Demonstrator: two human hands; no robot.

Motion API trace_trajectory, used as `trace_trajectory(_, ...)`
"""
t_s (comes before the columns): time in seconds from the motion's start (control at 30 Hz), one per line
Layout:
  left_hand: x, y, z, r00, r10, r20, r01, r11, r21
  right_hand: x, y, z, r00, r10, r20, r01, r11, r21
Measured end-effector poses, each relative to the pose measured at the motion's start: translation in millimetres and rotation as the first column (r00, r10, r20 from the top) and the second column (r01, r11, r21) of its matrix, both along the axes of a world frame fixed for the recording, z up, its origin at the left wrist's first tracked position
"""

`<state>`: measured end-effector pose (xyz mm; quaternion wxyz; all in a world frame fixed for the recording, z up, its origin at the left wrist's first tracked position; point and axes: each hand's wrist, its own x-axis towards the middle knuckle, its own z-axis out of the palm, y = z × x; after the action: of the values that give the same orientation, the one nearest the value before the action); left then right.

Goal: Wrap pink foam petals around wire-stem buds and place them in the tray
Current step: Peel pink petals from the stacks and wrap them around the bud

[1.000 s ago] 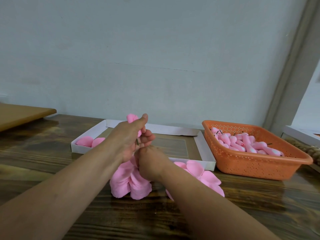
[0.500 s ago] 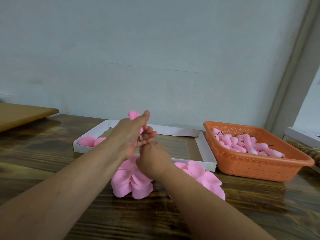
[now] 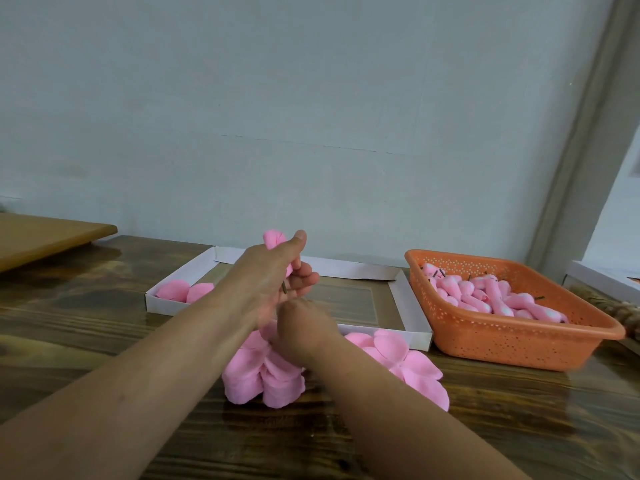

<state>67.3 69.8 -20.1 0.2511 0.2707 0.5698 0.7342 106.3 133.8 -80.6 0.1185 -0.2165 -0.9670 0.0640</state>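
Little moved — left hand (image 3: 268, 282) still pinches bud (image 3: 273, 237) upright over tray (image 3: 412, 315); right hand (image 3: 304, 332) curled beneath, grip unclear — wrapping continues.

The left hand (image 3: 266, 289) has lifted the bud (image 3: 273, 239) slightly higher.

Craft workbench: wooden table (image 3: 104, 341), orange basket (image 3: 519, 344) of foam buds (image 3: 485, 296).
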Motion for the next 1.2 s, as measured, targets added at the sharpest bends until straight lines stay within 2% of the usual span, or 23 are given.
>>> trace_trajectory(0.57,1,-1,-2,1.000,-0.004,0.004,0.004,1.000,0.002,3,-5,-5,0.997,0.070,-0.023,-0.065,0.983,0.170)
trace_trajectory(0.77,-4,-3,0,1.000,0.007,0.029,-0.008,0.999,0.033,7,9,4,0.992,0.022,-0.124,-0.019,1.000,0.022)
trace_trajectory(0.9,-8,-3,2,0.999,0.032,0.041,-0.034,0.998,0.047,16,14,17,0.954,-0.022,-0.298,-0.043,0.977,-0.211)
trace_trajectory(1.0,-8,-2,0,0.999,0.024,0.030,-0.025,0.999,0.040,21,12,19,0.945,-0.023,-0.325,-0.089,0.941,-0.325)
trace_trajectory(1.2,-12,-2,-2,0.998,0.034,0.045,-0.036,0.998,0.042,24,10,21,0.950,0.065,-0.305,-0.154,0.948,-0.279)
